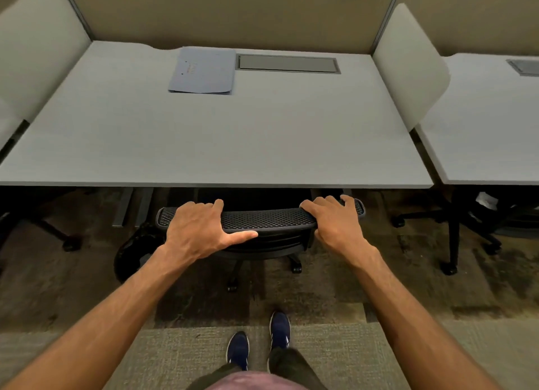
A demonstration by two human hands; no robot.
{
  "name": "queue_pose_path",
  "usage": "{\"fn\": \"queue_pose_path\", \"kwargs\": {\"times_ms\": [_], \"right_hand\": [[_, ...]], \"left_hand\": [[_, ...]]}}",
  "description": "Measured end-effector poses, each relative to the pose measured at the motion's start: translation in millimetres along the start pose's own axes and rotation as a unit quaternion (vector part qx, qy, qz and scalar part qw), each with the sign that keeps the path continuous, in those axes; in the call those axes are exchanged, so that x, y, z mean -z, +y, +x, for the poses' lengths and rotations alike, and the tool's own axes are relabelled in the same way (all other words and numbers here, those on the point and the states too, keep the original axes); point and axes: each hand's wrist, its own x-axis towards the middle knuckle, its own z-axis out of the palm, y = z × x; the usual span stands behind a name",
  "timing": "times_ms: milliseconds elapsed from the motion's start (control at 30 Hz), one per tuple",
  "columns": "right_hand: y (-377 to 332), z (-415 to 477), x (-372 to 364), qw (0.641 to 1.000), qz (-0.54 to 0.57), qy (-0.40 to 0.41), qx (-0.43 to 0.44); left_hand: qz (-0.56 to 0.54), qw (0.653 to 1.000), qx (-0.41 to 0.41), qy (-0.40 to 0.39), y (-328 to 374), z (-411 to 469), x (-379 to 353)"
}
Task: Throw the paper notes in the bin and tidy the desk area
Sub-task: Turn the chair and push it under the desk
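A black mesh office chair point(268, 219) stands pushed under the grey desk point(204, 144), only the top of its backrest showing. My left hand point(198, 229) grips the left part of the backrest top, thumb stretched along its front. My right hand point(335, 223) grips the right end. A blue folder point(202, 70) lies flat at the back of the desk, left of a grey cable hatch point(287, 64). No paper notes or bin are in view.
Beige partition panels point(233, 13) close the desk at the back and white dividers point(408, 66) at both sides. Another desk point(490, 133) with a black chair point(466, 223) under it stands to the right. My feet point(259, 343) are on carpet behind the chair.
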Motion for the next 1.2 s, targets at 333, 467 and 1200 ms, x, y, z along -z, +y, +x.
{"fn": "queue_pose_path", "kwargs": {"times_ms": [333, 467, 1200], "right_hand": [[13, 39, 6, 1.0, 0.009, 0.018, 0.021], [14, 49, 8, 0.999, 0.007, 0.02, 0.024], [-3, 66, 17, 1.0, 0.004, 0.005, 0.017]], "left_hand": [[0.002, 1.0, -0.012, 0.012, -12, 43, -6], [-0.003, 1.0, -0.019, -0.001, -21, 55, -9], [-0.001, 0.998, -0.044, -0.034, -48, 77, -10]]}}
